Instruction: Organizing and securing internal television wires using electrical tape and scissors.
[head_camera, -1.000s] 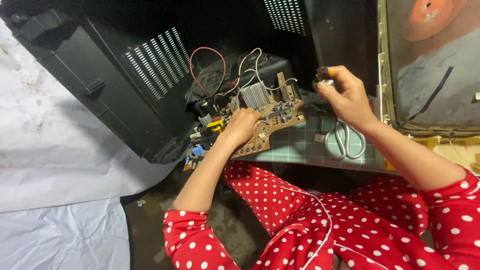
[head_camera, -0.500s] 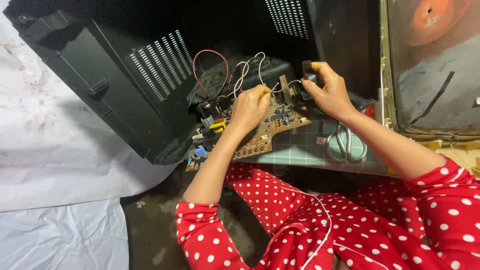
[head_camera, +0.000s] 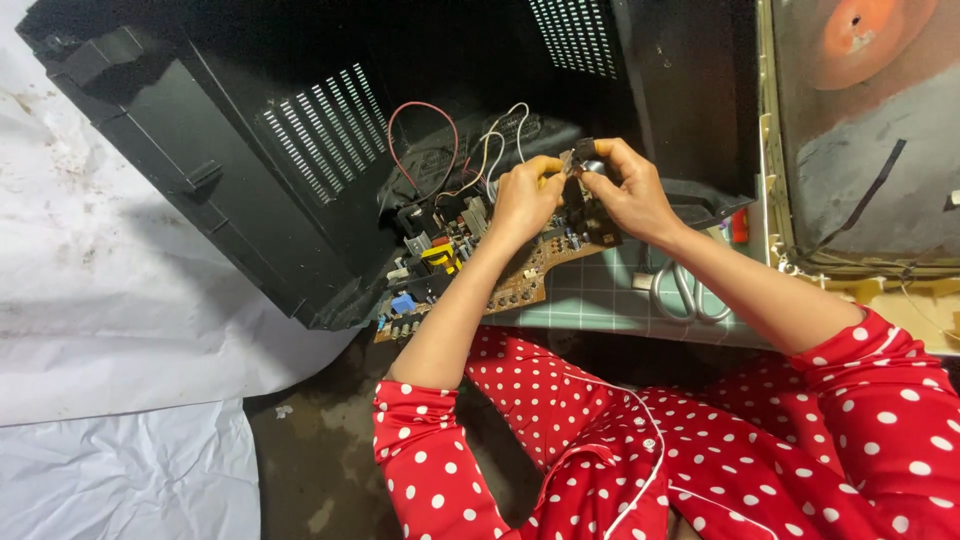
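A brown circuit board (head_camera: 520, 280) with coloured parts and loose wires (head_camera: 430, 130) lies tilted at the mouth of a black plastic casing (head_camera: 250, 170). My left hand (head_camera: 525, 195) and my right hand (head_camera: 625, 190) meet just above the board. Both pinch a small dark component (head_camera: 580, 155) between their fingertips. My arms wear red sleeves with white dots.
A green gridded cutting mat (head_camera: 610, 295) lies under the board, with scissors (head_camera: 685, 290) on it. White paper sheets (head_camera: 110, 330) cover the floor at left. A framed panel with an orange disc (head_camera: 870, 120) stands at right.
My left hand lifted off the board and rose to meet my right hand, which came in from the right with the small dark component.
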